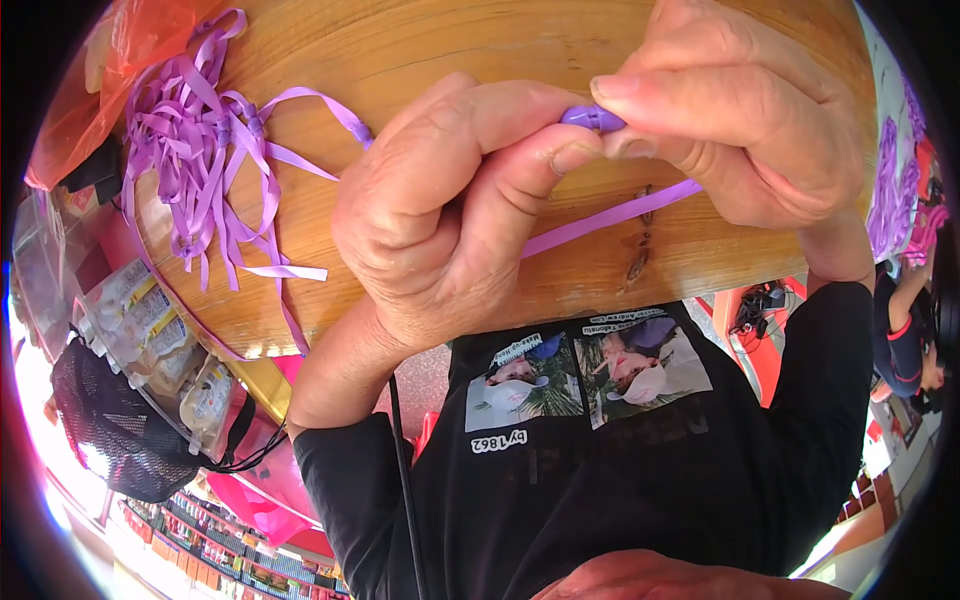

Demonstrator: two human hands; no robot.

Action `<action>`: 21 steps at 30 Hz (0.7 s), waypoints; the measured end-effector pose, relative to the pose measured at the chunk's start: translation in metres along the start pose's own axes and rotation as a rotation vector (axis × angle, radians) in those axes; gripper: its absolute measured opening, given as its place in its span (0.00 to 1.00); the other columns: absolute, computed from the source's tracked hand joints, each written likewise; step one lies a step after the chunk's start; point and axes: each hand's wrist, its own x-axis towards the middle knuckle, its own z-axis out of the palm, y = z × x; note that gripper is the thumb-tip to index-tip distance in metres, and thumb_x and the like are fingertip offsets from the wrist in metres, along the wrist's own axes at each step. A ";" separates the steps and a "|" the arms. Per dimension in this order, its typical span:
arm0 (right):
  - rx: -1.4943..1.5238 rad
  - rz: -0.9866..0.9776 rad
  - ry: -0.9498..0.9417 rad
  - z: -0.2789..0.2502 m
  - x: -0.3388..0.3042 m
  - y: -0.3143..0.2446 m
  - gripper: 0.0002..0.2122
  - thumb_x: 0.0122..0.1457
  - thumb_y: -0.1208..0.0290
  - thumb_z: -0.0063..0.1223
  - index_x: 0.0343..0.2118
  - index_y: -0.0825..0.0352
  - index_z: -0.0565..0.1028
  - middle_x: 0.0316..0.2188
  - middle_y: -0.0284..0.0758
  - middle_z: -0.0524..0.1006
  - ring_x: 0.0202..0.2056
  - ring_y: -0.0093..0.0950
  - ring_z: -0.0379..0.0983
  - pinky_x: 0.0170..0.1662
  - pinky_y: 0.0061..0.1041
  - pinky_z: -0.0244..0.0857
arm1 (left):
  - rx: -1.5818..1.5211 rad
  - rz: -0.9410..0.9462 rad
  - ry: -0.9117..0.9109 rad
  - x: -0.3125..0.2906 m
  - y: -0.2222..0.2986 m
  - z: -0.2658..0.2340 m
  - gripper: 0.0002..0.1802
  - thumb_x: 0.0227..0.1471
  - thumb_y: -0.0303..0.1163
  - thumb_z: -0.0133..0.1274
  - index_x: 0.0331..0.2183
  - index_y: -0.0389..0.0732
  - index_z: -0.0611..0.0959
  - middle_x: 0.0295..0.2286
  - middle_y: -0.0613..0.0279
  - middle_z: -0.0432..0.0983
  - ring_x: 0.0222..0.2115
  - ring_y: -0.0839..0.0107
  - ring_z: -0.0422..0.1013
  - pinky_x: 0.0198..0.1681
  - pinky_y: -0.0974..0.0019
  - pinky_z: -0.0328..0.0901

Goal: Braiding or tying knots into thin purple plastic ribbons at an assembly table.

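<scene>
A small, glossy purple plastic clasp point(592, 119) is pinched between my two hands above the wooden table. My left hand point(435, 205) grips its left end between thumb and forefinger. The thumb and forefinger of my right hand point(755, 125) close on its right end. Behind my hands runs a flat purple ribbon strap point(612, 216); its ends are hidden, so I cannot tell how it joins the clasp. To the left lies a tangled heap of purple straps point(205, 150) with similar small clasps on them, one strap reaching toward my left wrist.
The wooden table point(330, 50) curves around in front of me. An orange-red plastic bag point(90, 110) sits at the far left. Packaged goods point(165, 345) and a black mesh bag point(115, 430) are beside the table edge. More purple straps point(890, 190) are at far right, near another person point(900, 330).
</scene>
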 end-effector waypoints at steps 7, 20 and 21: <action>0.054 -0.062 0.025 0.008 -0.007 0.012 0.08 0.46 0.78 0.60 0.31 0.70 0.77 0.25 0.36 0.76 0.22 0.25 0.72 0.23 0.19 0.64 | 0.006 0.040 -0.053 0.001 0.000 -0.004 0.08 0.48 0.25 0.55 0.33 0.33 0.79 0.22 0.68 0.68 0.23 0.80 0.58 0.27 0.78 0.53; 0.078 -0.500 0.150 0.019 -0.006 0.046 0.08 0.51 0.75 0.53 0.31 0.74 0.76 0.26 0.39 0.76 0.20 0.27 0.69 0.21 0.23 0.60 | -0.005 0.104 -0.044 -0.002 -0.004 0.001 0.09 0.48 0.29 0.56 0.32 0.34 0.78 0.21 0.65 0.70 0.21 0.79 0.60 0.25 0.76 0.55; 0.072 -0.519 0.144 0.018 -0.007 0.048 0.08 0.52 0.74 0.51 0.31 0.74 0.76 0.26 0.39 0.76 0.19 0.27 0.69 0.21 0.24 0.59 | -0.017 0.089 -0.079 -0.001 -0.004 0.000 0.10 0.48 0.30 0.56 0.32 0.34 0.77 0.21 0.65 0.70 0.21 0.78 0.60 0.24 0.75 0.55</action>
